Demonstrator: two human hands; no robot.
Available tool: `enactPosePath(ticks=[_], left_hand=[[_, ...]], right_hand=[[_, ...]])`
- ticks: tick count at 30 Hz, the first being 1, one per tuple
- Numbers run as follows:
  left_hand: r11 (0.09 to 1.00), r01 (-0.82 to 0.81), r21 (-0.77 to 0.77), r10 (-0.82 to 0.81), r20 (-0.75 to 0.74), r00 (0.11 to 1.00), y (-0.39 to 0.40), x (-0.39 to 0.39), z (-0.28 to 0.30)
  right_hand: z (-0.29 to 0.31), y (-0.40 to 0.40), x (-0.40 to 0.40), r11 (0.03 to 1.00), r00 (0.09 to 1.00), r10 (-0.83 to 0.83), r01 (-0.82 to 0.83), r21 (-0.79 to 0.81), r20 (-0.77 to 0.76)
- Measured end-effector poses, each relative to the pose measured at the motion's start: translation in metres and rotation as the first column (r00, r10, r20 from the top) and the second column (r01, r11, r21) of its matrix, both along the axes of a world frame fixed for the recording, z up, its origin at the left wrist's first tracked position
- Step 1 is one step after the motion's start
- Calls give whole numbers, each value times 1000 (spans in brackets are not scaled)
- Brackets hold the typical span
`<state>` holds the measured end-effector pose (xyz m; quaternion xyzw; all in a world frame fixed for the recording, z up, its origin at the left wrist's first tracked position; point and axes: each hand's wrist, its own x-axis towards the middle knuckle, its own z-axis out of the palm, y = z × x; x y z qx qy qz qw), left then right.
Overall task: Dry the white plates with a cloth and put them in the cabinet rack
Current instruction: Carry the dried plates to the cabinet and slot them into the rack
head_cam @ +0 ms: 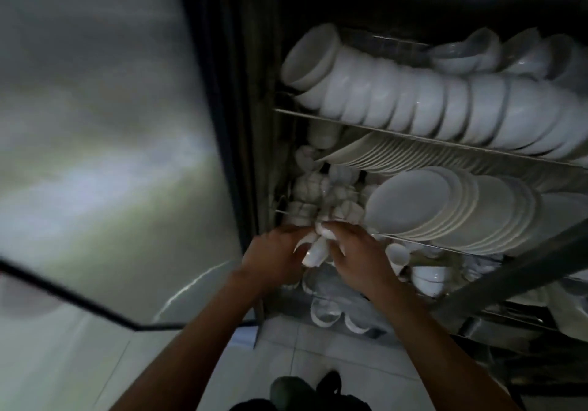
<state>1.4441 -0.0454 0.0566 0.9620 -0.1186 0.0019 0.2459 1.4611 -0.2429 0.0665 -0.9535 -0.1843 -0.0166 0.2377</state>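
Nearest, at the bottom edge: dark shoe and a knee on pale floor tiles. Higher up, two bare forearms reaching forward into an open cabinet.

Left hand and right hand close together at the front edge of the middle shelf, both on a small white piece between them; cup or small dish, too blurred to tell. Left fingers curled around its left side, right fingers bent over its top, clamped on it from both sides. No telling whether a cloth sits in the grip.

Just beyond the hands, a cluster of small white cups at the left end of the middle shelf, blurred. To their right, white plates standing on edge in a tight row in the wire rack, leaning left, faces toward the camera. Behind and above them, a second row of thinner plates, also on edge.

On the upper shelf, white bowls nested sideways in a long row along a wire rail, more bowls behind at the top right.

Under the plates, on the lower shelf, more cups and small bowls, some mouth down.

At left, steel cabinet door swung open, filling that side with soft reflections.
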Motion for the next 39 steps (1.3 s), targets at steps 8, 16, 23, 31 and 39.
enactPosePath(ticks=[8, 16, 23, 31, 39], left_hand=[[962, -265, 63, 262, 43, 964, 123, -76, -7], [832, -545, 100, 546, 19, 837, 232, -139, -2], [623, -776, 101, 780, -4, 626, 314, -185, -2], [325, -933, 155, 945, -80, 316, 383, -245, -14], [-2, -990, 143, 989, -144, -23, 419, -332, -35]], right_hand=[[-10, 124, -30, 962, 960, 274, -274, 5, -52], [-14, 250, -53, 808, 798, 575, -588, -25, -179], [-9, 377, -45, 629, 631, 766, -775, -57, -122], [-17, 512, -57, 442, 424, 872, -896, 25, -245], [-33, 613, -130, 138, 130, 942, -990, 1, -311]])
